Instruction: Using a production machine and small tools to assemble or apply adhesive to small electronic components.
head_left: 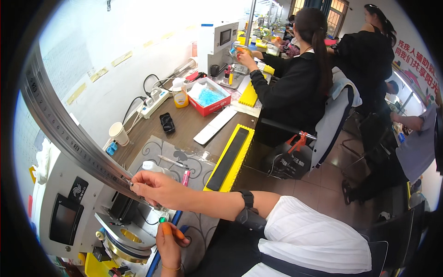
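Observation:
My right hand (157, 188) reaches across from the right, its fingers pinched at the lower end of a long metal ruled bar (76, 147). A tiny dark metal piece shows at the fingertips; I cannot make out exactly what it is. Lower down, my left hand (170, 242) wears orange finger covers and holds a small shiny green piece (162, 220) at its fingertips. Something blue shows beside those fingers. Left of the hands stands a white machine (62, 203) with a dark screen (66, 218) and a round brass-coloured fixture (130, 236).
A yellow tray (247, 138) with a dark strip, a pink tube (186, 177) and a pen (173, 161) lie on the desk. Behind are a red box (217, 109), a bottle (180, 94), a paper cup (119, 134) and a power strip (154, 102). A co-worker (295, 83) sits ahead; others stand right.

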Available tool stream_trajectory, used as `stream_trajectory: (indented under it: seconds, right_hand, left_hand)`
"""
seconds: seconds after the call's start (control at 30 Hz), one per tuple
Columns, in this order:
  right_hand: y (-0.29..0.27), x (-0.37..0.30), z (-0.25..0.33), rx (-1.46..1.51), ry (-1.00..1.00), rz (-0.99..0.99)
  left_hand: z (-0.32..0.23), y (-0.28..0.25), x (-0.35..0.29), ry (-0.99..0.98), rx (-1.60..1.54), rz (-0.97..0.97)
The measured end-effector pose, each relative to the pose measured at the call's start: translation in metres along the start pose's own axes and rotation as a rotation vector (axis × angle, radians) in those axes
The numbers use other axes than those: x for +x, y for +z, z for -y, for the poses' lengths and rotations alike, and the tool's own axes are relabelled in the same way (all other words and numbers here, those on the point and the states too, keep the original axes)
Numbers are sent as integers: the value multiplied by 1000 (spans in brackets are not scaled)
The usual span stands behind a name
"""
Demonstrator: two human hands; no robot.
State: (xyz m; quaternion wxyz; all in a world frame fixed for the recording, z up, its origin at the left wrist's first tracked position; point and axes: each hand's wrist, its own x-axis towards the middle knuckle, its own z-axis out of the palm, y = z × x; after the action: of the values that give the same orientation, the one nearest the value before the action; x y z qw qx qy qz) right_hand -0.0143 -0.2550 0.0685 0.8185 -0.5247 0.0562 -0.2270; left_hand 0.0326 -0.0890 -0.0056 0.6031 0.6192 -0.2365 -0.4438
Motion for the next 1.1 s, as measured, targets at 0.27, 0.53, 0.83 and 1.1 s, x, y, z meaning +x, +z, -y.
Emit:
stream_trajectory:
  seconds: [0.27,0.53,0.83,1.1]
  right_hand:
    - [-8,-26,33,-345,-433,-198]
    - [-78,-194,144,-298,-655,-323]
    - [-142,-264,149,-1072,-481,-954]
    - [-296,-203,21,-1054,-137,-955]
  left_hand:
    - [-41,-14,-64,2,82,375]
    - [-58,-2,-88,182,31,383]
    - [-16,64,-10,600,843,284]
    - [9,106,34,721,1183,355]
